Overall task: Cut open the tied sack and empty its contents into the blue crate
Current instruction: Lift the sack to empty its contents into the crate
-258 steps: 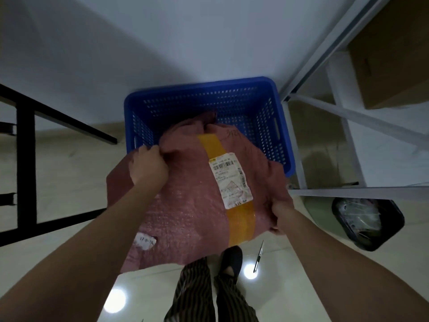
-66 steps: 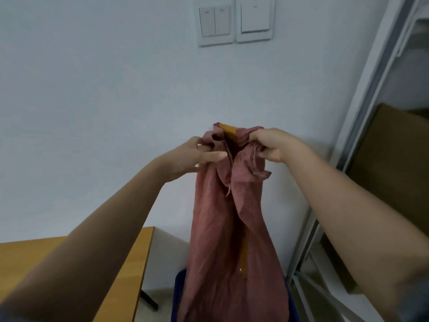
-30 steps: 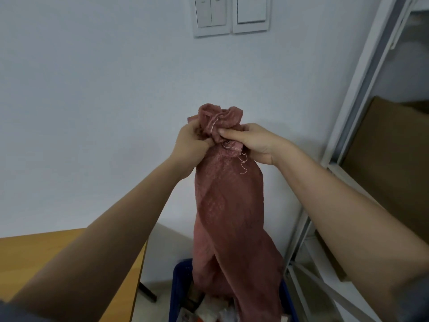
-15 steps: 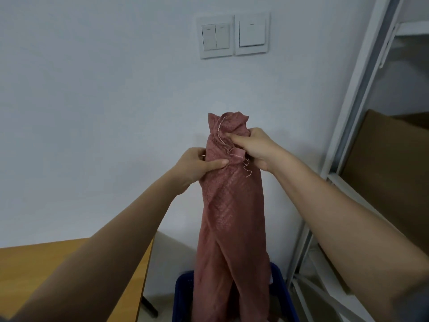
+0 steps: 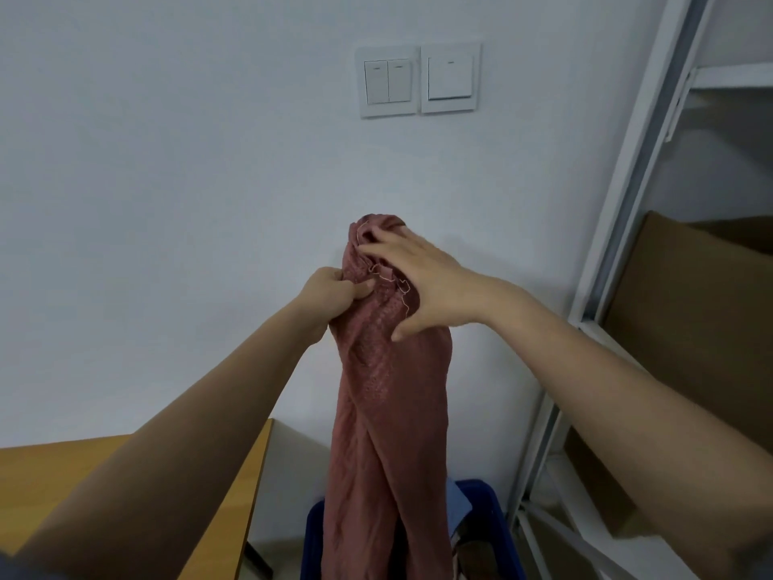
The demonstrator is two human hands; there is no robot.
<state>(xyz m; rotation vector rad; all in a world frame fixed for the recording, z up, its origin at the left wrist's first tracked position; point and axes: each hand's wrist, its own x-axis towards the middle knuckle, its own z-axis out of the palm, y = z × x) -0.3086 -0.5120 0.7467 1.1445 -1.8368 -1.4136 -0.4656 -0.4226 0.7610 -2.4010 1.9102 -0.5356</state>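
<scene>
1. Fingers of the left hand [image 5: 330, 291] are curling round a bunch of the sack [image 5: 389, 412] near its upper end, grasping it and bearing its weight.
2. The right hand [image 5: 422, 282] is lying flat against the sack's gathered top with fingers spread and relaxed, clasping nothing; loose thread is dangling just under its palm.
3. The sack is hanging upright, limp and twisted along its length, with its lower end dropping into the blue crate [image 5: 481, 525] at the bottom of the view. It looks slack, so most of the load is probably already out, though the crate's inside is largely hidden.
4. Beside the crate a wooden surface [image 5: 234, 487] is standing to the left and a metal shelving frame [image 5: 619, 228] to the right; wall switches [image 5: 418, 79] are showing above.
5. Risks, as I judge them: the twist may be trapping leftover items, so they stay inside; a one-handed hold on slippery woven cloth may be slipping, dropping the whole sack into the crate; shaking sideways may be flinging contents past the rim onto the floor.
</scene>
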